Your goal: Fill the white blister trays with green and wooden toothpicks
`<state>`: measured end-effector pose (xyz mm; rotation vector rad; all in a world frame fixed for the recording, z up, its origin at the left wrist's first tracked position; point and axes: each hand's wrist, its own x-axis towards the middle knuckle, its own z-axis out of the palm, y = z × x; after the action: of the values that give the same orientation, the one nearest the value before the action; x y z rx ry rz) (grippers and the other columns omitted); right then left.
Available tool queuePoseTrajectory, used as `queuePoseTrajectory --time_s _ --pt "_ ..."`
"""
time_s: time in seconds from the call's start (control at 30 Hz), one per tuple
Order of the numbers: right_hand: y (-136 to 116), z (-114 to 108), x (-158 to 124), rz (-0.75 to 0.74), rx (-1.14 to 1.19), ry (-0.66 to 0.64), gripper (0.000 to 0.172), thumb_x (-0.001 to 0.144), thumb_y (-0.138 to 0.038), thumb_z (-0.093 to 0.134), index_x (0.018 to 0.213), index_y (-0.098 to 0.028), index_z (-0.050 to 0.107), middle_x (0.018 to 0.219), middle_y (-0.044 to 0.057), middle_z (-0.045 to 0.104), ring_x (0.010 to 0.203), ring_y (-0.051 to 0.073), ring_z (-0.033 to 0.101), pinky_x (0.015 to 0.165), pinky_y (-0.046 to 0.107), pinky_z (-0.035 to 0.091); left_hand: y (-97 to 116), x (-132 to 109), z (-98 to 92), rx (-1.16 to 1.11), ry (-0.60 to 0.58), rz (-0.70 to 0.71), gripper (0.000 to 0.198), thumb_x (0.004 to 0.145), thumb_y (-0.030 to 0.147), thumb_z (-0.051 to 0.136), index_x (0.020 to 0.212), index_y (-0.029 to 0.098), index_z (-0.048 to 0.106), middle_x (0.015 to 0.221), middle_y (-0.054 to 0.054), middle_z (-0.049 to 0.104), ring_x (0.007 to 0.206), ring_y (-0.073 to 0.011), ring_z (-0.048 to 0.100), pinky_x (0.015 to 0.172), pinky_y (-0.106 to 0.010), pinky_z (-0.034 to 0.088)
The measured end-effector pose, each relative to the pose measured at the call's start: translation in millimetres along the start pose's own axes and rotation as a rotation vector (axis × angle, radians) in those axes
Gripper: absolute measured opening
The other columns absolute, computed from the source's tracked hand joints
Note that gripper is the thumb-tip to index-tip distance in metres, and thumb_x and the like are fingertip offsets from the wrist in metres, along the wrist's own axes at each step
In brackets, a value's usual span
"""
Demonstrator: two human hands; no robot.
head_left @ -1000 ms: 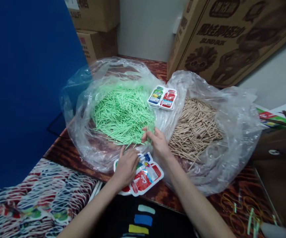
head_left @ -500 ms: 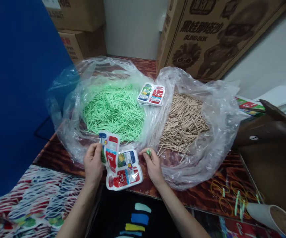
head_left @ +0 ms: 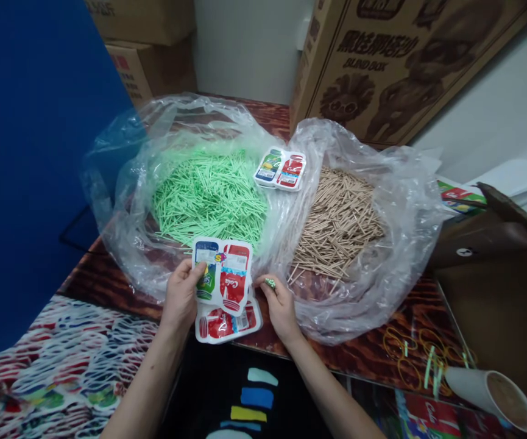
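My left hand [head_left: 180, 299] grips a small white blister tray [head_left: 223, 273] printed with a green and a red bottle, held upright above another such tray [head_left: 227, 323] that lies on the table edge. My right hand [head_left: 279, 303] is closed in a pinch on a small bundle of green sticks [head_left: 270, 282], just right of the held tray. Behind the hands a clear plastic bag [head_left: 121, 207] holds a heap of green sticks [head_left: 208, 195]. A second clear bag [head_left: 409, 244] holds tan wooden sticks [head_left: 339, 222]. A third tray [head_left: 280, 169] rests between the two heaps.
A blue panel [head_left: 35, 152] stands at the left. Cardboard boxes [head_left: 395, 55] lean behind the bags. Rubber bands [head_left: 409, 353] and a few green sticks lie on the table at the right, near a tipped paper cup [head_left: 496, 393]. A patterned cloth [head_left: 62, 366] covers the lower left.
My right hand has drawn back from the green heap with a pinch of sticks. My left hand has lifted one tray off the table and turned it upright.
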<state>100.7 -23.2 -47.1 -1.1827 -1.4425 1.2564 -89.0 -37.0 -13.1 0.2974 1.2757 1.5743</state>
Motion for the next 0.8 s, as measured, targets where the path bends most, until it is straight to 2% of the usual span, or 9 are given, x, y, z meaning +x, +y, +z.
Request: queuePoseTrajectory --time_s 0.1,0.23,0.33,0.43,0.57,0.67,0.8 --pt "2.4 -1.3 -0.1 -0.027 0.010 -0.025 0.016 0.090 -0.024 0.049 0.086 -0.020 0.065 0.084 0.002 0.066 0.083 0.017 0.061 0.077 0.027 0.045 -1.5 1.2 -1.0 0.005 -0.066 0.013 0.031 0.061 0.034 0.080 0.077 0.017 0.060 0.064 0.003 0.069 0.054 -0.0137 0.063 0.054 -0.024 0.050" --pt "7.5 -3.3 0.2 -0.056 0.021 -0.073 0.018 0.090 -0.024 0.050 0.087 -0.020 0.067 0.087 0.003 0.068 0.084 0.017 0.062 0.078 0.028 0.046 -3.3 2.8 -1.7 0.013 -0.093 0.030 0.026 0.065 0.034 0.078 0.073 0.017 0.061 0.062 0.003 0.067 0.050 -0.0110 0.060 0.050 -0.020 0.048" --pt "10.5 -4.4 -0.4 -0.067 0.024 -0.080 0.020 0.091 -0.024 0.049 0.090 -0.021 0.068 0.088 0.003 0.068 0.086 0.018 0.063 0.079 0.028 0.046 -1.1 3.0 -0.8 -0.030 -0.099 0.028 0.025 0.064 0.032 0.080 0.072 0.017 0.062 0.061 0.004 0.067 0.050 -0.0098 0.060 0.050 -0.019 0.048" --pt "11.5 -4.8 -1.0 -0.069 0.024 -0.084 0.020 0.091 -0.025 0.049 0.091 -0.021 0.069 0.088 0.003 0.067 0.086 0.018 0.063 0.079 0.028 0.046 6.0 3.1 0.3 -0.114 -0.134 0.003 0.025 0.061 0.026 0.082 0.079 0.018 0.066 0.068 0.003 0.071 0.056 -0.0101 0.063 0.055 -0.018 0.051" --pt "11.0 -4.6 -1.0 -0.081 0.025 -0.082 0.020 0.091 -0.025 0.049 0.091 -0.021 0.069 0.089 0.003 0.068 0.087 0.018 0.063 0.080 0.028 0.046 17.6 4.4 2.0 -0.183 -0.225 -0.059 0.025 0.063 0.018 0.079 0.085 0.018 0.067 0.082 0.000 0.074 0.069 -0.0127 0.068 0.065 -0.021 0.055" --pt "11.0 -4.5 -0.6 -0.089 0.020 -0.071 0.018 0.091 -0.024 0.050 0.089 -0.021 0.068 0.088 0.003 0.068 0.086 0.017 0.063 0.079 0.028 0.046 22.5 4.0 4.8 -0.184 -0.259 -0.109 0.025 0.066 0.022 0.078 0.089 0.018 0.067 0.087 -0.002 0.075 0.075 -0.0161 0.069 0.071 -0.026 0.056" --pt "11.8 -4.5 -0.1 -0.081 0.015 -0.074 0.018 0.091 -0.025 0.050 0.089 -0.021 0.067 0.087 0.003 0.068 0.085 0.017 0.063 0.078 0.027 0.047 22.9 -0.8 8.3 -0.082 -0.236 -0.116 0.034 0.061 0.026 0.082 0.090 0.017 0.068 0.077 -0.003 0.074 0.066 -0.0173 0.068 0.068 -0.029 0.056"
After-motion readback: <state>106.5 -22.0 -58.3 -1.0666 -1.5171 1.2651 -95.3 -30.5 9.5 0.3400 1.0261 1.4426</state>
